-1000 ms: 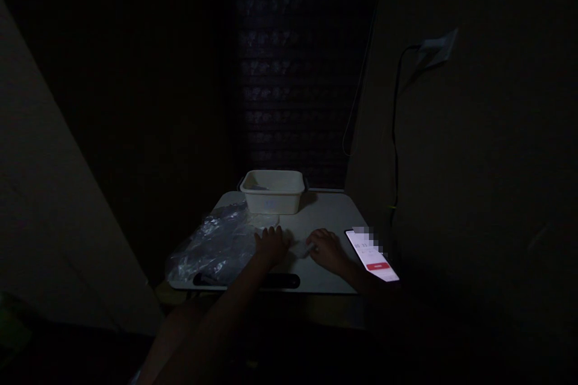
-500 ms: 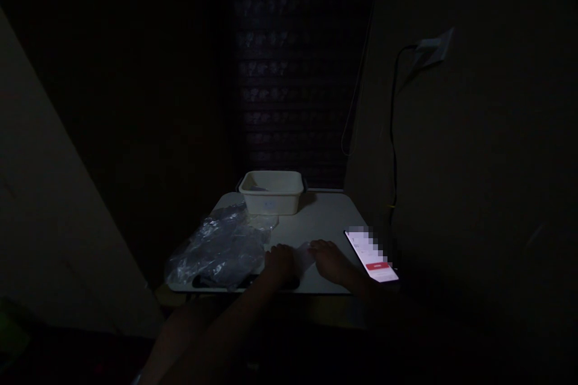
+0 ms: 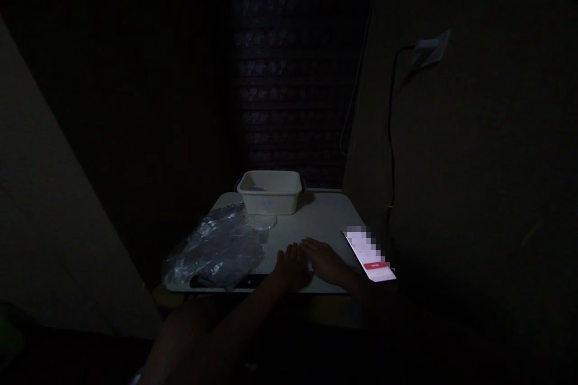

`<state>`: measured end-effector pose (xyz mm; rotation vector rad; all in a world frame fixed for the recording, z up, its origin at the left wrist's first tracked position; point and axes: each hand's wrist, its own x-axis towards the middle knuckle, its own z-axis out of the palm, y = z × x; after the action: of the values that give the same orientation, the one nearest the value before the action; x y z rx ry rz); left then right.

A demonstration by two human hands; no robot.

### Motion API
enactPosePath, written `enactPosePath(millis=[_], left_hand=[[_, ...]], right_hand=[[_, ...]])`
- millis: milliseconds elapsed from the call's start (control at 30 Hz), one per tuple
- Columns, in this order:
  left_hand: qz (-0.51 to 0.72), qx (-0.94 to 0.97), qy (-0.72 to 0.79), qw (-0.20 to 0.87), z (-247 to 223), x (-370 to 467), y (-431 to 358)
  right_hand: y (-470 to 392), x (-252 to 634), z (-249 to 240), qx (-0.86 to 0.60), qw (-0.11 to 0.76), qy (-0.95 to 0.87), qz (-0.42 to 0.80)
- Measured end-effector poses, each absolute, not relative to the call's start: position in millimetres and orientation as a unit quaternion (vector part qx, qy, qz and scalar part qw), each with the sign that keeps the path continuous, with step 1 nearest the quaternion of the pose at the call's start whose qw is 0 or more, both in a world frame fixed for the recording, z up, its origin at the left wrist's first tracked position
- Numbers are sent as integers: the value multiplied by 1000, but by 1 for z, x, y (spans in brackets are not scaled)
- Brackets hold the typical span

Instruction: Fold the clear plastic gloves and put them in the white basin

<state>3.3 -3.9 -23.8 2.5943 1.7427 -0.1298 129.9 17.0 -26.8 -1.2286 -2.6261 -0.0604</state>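
Dim light leaves fine detail hard to see. On the white table (image 3: 323,213), my left hand (image 3: 292,269) rests palm down near the front edge, fingers extended forward. My right hand (image 3: 324,260) lies flat beside it, its fingertips close to the left fingers. A small piece of thin, translucent plastic (image 3: 309,266) shows between and under the hands, mostly covered by them. Left of my left hand spreads a large crumpled clear plastic bag (image 3: 221,243), overlapping the dark slot along the table's front edge.
A white plastic basin (image 3: 271,203) with dark side handles stands at the back of the table, something pale inside. A lit phone (image 3: 372,258) lies at the right edge. A black cord (image 3: 391,132) hangs from a wall outlet (image 3: 431,48) on the right.
My left hand has slid right, toward my right hand, covering most of the small plastic piece. The right hand has shifted slightly left. The bag and basin stay put.
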Motion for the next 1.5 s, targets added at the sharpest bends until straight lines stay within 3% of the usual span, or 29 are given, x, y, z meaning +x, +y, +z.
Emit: enactPosePath(millis=[467, 767, 1500], left_hand=[[-54, 809, 585, -12, -23, -6, 0], [12, 839, 541, -50, -37, -9, -2], [5, 837, 545, -52, -40, -7, -3]], right_hand=[[13, 119, -28, -431, 143, -890, -37], [17, 109, -46, -431, 134, -892, -36], [14, 109, -46, -459, 81, -884, 35]])
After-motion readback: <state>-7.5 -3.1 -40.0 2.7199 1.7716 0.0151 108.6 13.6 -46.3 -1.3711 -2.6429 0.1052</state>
